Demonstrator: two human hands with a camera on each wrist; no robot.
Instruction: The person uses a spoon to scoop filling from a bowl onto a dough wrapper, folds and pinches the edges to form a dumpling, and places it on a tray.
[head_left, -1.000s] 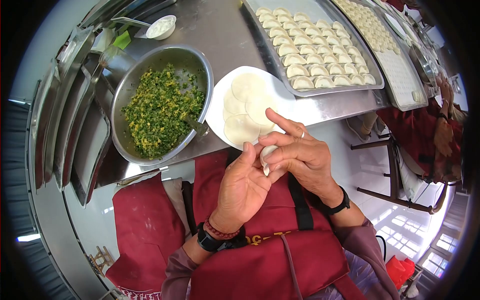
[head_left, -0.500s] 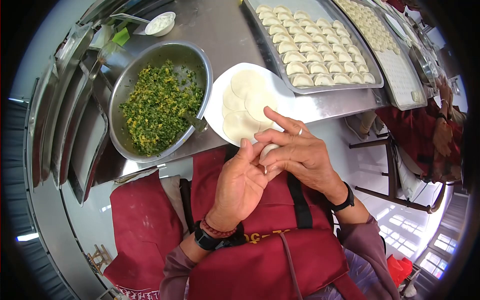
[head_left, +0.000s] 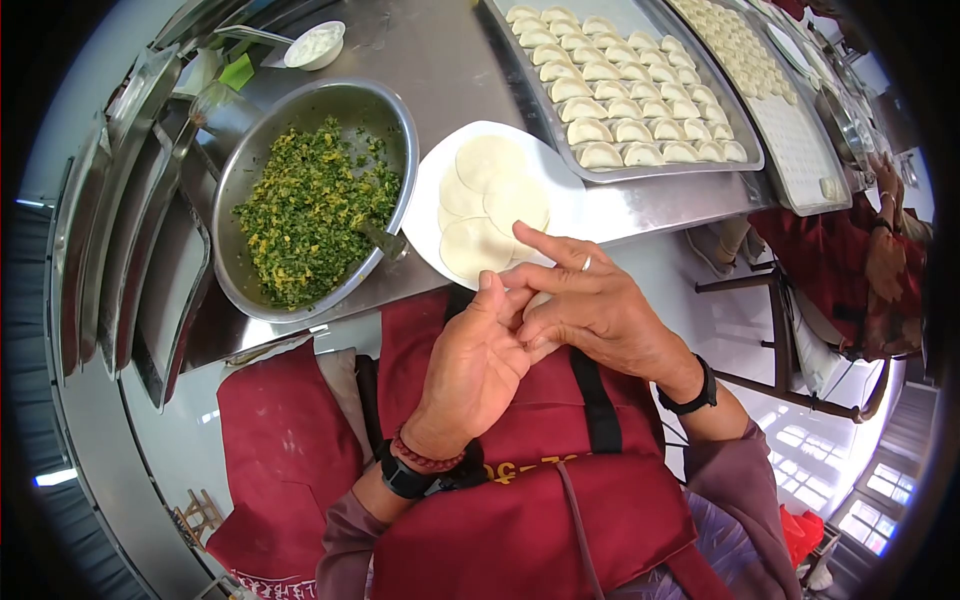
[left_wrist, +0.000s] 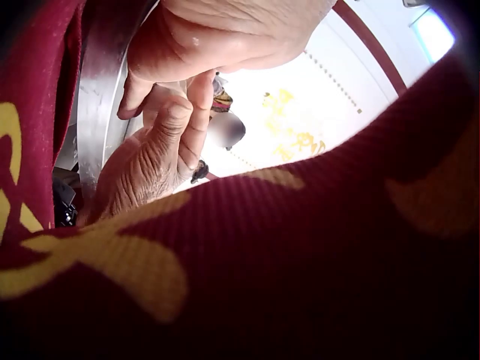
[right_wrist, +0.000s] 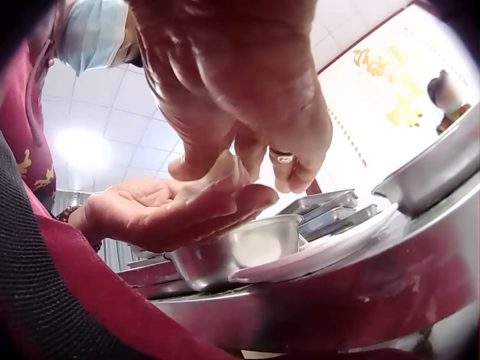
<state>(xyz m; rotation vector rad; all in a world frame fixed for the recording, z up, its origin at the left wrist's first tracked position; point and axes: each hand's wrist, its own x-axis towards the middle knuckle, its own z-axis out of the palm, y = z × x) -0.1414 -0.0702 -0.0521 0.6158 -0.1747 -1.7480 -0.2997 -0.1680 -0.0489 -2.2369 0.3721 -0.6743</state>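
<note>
Over the lap, a pale dumpling (head_left: 537, 302) sits between both hands, mostly hidden by fingers in the head view. My right hand (head_left: 605, 318) pinches its edge from above, with thumb and index finger bent and another finger raised. Palm up beneath it, my left hand (head_left: 468, 368) supports the dumpling on extended fingers, its thumb upright alongside. The right wrist view shows the dumpling's dough (right_wrist: 226, 174) between the lower palm and the pinching fingers. Just beyond the hands, a white plate (head_left: 568, 190) holds several round wrappers (head_left: 475, 248).
Left of the plate stands a steel bowl (head_left: 409, 150) of chopped green and yellow filling (head_left: 310, 215), with a utensil handle (head_left: 383, 240) at its rim. A metal tray (head_left: 670, 173) carries rows of dumplings (head_left: 630, 130). Upright trays (head_left: 150, 250) line the left side; a small white bowl (head_left: 315, 45) stands behind.
The right fingers have closed further over the dumpling, so less of it shows. Both hands have shifted slightly left in the head view, and the bowl, plate and tray have shifted a little too.
</note>
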